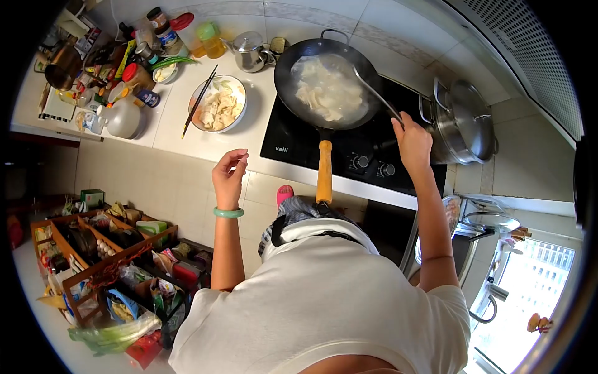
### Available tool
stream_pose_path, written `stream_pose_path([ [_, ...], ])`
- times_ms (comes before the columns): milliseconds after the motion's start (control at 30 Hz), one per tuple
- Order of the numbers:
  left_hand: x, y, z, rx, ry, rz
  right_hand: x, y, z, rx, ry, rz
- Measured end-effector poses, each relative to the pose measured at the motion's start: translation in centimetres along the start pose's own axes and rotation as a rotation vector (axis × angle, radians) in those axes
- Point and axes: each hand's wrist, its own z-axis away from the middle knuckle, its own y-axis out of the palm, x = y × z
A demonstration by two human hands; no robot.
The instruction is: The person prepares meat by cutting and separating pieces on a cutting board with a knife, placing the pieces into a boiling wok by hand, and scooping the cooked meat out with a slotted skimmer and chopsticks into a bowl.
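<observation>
My right hand (413, 142) is closed around the handle of a long metal cooking utensil (378, 95). That handle slopes over the rim into a black wok (285, 75), and its far end is hidden in the wok. Pale dumplings (327, 93) lie in steaming, cloudy liquid there. The wok stands on a black hob (280, 134), its wooden handle (324, 171) pointing toward me. My left hand (229, 176), a green bangle at its wrist, hangs before the counter, fingers loosely bent and holding nothing. Nearest to it is a white bowl (242, 113) of dumpling-like pieces, with chopsticks (199, 101) across its left side.
A steel kettle (249, 52) stands behind the bowl. Jars, bottles and a small dish (164, 75) crowd the counter's left. A large steel pot (468, 121) is right of the hob. Low on the left, wooden crates (118, 257) hold groceries. The range hood (523, 50) overhangs the right.
</observation>
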Motion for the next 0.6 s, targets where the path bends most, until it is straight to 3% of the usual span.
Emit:
stream_pose_path([
  [67,0.0,-0.2,0.0,0.0,0.004,-0.005,-1.0,0.7,-0.5,-0.112,-0.047,0.14],
  [333,0.0,-0.4,-0.1,-0.01,0.003,-0.008,-2.5,3.8,-0.9,0.036,0.055,0.279],
  [467,0.0,-0.6,0.0,-0.023,0.004,-0.011,-1.6,4.4,-0.7,0.153,0.191,0.02],
  [567,0.1,-0.5,0.0,-0.022,0.0,-0.001,-0.9,5.1,-1.1,0.565,0.589,-0.634],
  [600,0.1,-0.5,0.0,-0.02,-0.008,0.011,-0.7,4.9,-1.4,0.565,0.589,-0.634],
])
